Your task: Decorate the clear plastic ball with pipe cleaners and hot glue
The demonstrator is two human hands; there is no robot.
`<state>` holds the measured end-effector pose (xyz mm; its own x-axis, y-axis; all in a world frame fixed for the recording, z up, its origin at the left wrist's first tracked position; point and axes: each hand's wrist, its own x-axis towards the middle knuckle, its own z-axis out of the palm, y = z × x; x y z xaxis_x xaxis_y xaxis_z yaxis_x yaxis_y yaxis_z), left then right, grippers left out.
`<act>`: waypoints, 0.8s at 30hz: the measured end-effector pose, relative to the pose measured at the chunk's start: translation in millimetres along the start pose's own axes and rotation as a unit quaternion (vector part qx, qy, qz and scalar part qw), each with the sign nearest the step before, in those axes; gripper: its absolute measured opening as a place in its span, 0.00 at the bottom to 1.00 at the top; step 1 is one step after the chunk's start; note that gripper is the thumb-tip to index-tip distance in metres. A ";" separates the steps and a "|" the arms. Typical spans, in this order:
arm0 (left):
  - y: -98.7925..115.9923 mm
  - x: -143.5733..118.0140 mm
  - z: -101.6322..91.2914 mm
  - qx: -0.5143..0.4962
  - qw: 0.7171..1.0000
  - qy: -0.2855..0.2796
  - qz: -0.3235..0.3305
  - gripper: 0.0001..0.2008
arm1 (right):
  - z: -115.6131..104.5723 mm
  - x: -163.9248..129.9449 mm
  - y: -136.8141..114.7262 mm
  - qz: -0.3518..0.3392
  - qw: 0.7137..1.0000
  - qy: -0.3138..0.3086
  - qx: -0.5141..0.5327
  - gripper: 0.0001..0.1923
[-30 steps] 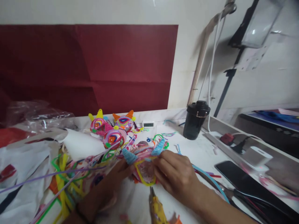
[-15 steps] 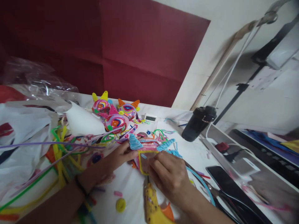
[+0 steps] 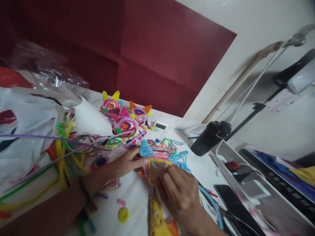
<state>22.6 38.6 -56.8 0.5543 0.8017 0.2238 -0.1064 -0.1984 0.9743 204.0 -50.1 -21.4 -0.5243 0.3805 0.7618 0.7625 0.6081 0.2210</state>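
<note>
Plainly both hands pinch the yellow-edged piece (image 3: 157,165) — left hand (image 3: 123,165) at its top edge, right hand (image 3: 176,191) fingers pressed on it; a slip could crumple it against the glue gun (image 3: 157,221) just below

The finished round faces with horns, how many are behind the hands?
3, clustered at the back of the table: a yellow-horned one, an orange-horned one, and one in front between them. Clutter may hide more.
</note>
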 end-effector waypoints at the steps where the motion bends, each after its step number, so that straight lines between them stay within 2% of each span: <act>1: -1.1 -0.2 -0.4 0.002 1.000 -0.010 -0.001 0.21 | -0.1 -0.4 -0.1 0.002 1.000 -0.001 0.001 0.14; 3: -4.2 -0.4 -1.7 0.012 0.999 -0.035 -0.006 0.22 | -1.9 -0.2 0.6 0.008 1.000 0.003 0.005 0.13; 6: -9.4 0.8 -3.8 0.036 0.999 -0.016 -0.005 0.22 | -11.0 4.1 5.2 0.037 0.999 0.008 0.017 0.10; 9: -11.1 3.8 -4.4 0.040 0.999 0.000 -0.002 0.22 | -28.2 11.2 15.4 0.101 0.992 -0.013 0.080 0.06; 12: -6.2 6.2 -3.8 0.056 0.998 0.019 0.006 0.23 | -45.0 10.8 29.1 0.140 0.973 -0.077 0.166 0.06; 15: 0.2 6.9 -3.2 0.080 0.996 0.038 0.009 0.24 | -50.3 -4.9 41.5 0.130 0.957 -0.150 0.214 0.06; 17: 1.5 7.2 -3.5 0.082 0.995 0.055 -0.007 0.25 | -47.2 -20.3 48.2 0.110 0.955 -0.190 0.198 0.05; 20: -1.4 9.0 -4.3 0.077 0.994 0.075 -0.029 0.25 | -42.8 -37.3 58.1 0.061 0.962 -0.250 0.093 0.06; 22: -3.7 10.9 -4.4 0.079 0.993 0.084 -0.029 0.26 | -47.2 -39.5 64.7 0.051 0.968 -0.238 0.057 0.08; 24: -4.7 12.6 -3.8 0.076 0.991 0.099 -0.049 0.27 | -59.0 -35.8 67.9 0.065 0.979 -0.186 0.046 0.13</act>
<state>26.9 51.8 -58.5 0.3817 0.9132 0.1426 0.0742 -0.1840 0.9801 296.9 -63.6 2.2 -0.5397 0.6758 0.5020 0.8035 0.5915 0.0675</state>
